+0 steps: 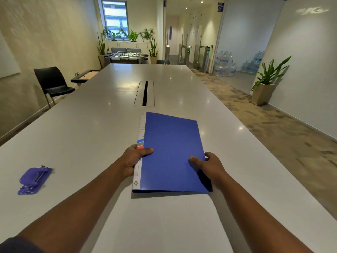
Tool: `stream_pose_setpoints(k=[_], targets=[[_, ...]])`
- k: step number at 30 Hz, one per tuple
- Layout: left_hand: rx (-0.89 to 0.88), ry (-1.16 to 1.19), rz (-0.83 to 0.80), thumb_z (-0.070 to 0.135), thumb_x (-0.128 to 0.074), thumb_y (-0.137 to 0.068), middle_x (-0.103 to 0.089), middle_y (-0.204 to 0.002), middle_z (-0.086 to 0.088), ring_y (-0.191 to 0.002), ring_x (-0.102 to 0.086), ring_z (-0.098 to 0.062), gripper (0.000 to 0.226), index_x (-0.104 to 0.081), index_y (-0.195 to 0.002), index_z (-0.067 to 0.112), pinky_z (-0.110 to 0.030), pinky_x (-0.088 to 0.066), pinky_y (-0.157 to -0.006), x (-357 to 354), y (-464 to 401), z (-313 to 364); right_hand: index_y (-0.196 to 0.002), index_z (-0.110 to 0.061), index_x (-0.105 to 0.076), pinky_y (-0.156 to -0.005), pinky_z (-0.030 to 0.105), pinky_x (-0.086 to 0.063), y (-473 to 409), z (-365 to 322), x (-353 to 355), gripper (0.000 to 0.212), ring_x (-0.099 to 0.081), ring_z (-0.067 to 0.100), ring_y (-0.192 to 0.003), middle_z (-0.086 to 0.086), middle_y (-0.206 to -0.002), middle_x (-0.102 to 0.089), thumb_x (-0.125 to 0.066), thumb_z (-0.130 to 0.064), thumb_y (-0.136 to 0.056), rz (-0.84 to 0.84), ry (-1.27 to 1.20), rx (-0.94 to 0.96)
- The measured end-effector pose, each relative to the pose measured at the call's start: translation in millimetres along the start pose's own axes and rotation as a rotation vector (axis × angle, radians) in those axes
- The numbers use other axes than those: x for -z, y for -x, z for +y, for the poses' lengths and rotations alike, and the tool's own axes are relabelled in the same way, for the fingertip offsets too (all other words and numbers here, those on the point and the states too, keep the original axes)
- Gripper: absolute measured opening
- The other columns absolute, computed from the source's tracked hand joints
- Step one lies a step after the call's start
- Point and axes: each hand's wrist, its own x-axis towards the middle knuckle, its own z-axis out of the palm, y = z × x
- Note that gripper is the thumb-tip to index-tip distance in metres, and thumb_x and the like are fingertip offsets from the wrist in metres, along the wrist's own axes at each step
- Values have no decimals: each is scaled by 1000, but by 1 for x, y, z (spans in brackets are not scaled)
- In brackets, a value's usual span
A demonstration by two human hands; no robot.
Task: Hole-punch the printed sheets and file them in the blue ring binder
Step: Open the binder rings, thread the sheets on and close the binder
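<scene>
The blue ring binder (171,152) is shut and held just above the grey table (91,128), its white labelled spine on the left. My left hand (134,160) grips the spine side, thumb on the cover. My right hand (209,167) grips the lower right edge, thumb on top and fingers underneath. White printed sheets (164,225) lie flat on the table below the binder, between my forearms. A purple hole punch (34,179) sits on the table far to the left, apart from both hands.
A cable slot (145,94) is set in the table beyond the binder. A black chair (52,83) stands left of the table. A potted plant (266,84) and water bottles (225,64) are off to the right, a foosball table (125,56) at the far end.
</scene>
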Motion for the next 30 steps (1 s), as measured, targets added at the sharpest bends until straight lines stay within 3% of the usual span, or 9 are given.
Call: stream_pose_setpoints(k=[3,6,10,12,17,23,25,27,30], targets=[[-21,20,-8,14,-84,-80,-68,-126,-27,-112,-66,-54,63,-58,-136,7,-69,-52,-95,17,2,6,-122,-14,-60,-82,46,-63,-7,-10,-15,42,-76,26,-91,4,-113,-74,-79,-35,-89,-7,-141,24],[-61,-16,46,11,-83,-83,-72,-121,-23,-105,-70,-51,60,-56,-136,12,-66,-55,-91,32,-1,9,-122,-17,-57,-80,42,-62,-16,-17,-33,33,-74,26,-91,2,-110,-72,-73,-21,-94,23,-104,59],[-135,-155,152,12,-86,-81,-64,-136,-13,-102,-74,-37,99,-28,-160,23,-52,-63,-83,42,-3,4,-125,-15,-56,-90,46,-59,-26,-10,-56,35,-70,26,-98,5,-118,-68,-72,-20,-94,34,50,49],[-175,-271,180,14,-85,-82,-58,-143,-11,-107,-71,-31,105,-20,-163,21,-47,-63,-84,44,-3,-1,-123,-15,-55,-89,42,-57,-29,-5,-63,33,-67,27,-99,5,-120,-66,-71,-22,-94,37,135,42],[-276,-570,258,22,-82,-87,-47,-156,-5,-130,-56,-28,90,-31,-160,18,-48,-53,-103,43,-4,-4,-122,-10,-52,-80,34,-45,-32,-3,-70,37,-58,26,-97,4,-113,-59,-69,-29,-95,41,405,35],[-302,-759,262,25,-75,-92,-58,-142,2,-130,-58,-25,68,-46,-153,15,-34,-50,-98,43,-4,-5,-124,-10,-52,-79,35,-48,-35,-5,-74,44,-57,25,-94,9,-124,-54,-65,-40,-95,15,673,56],[-298,-879,255,29,-71,-95,-46,-157,-7,-138,-52,-28,66,-45,-154,14,-38,-44,-110,45,-6,-7,-125,-11,-52,-83,37,-50,-33,-7,-76,46,-55,28,-97,10,-130,-45,-63,-45,-96,22,773,52],[-285,-1006,230,32,-63,-100,-20,-169,-11,-149,-37,-31,60,-43,-155,18,-38,-33,-118,44,-8,-9,-125,-15,-53,-90,41,-50,-30,-8,-78,41,-53,31,-108,9,-137,-40,-60,-45,-97,45,880,84],[-316,-1190,221,42,-50,-104,4,-173,-3,-156,-19,-32,54,-42,-156,29,-44,-33,-118,39,-10,-10,-128,-21,-51,-98,45,-42,-25,-9,-80,35,-44,35,-128,7,-150,-36,-50,-43,-100,56,967,200]])
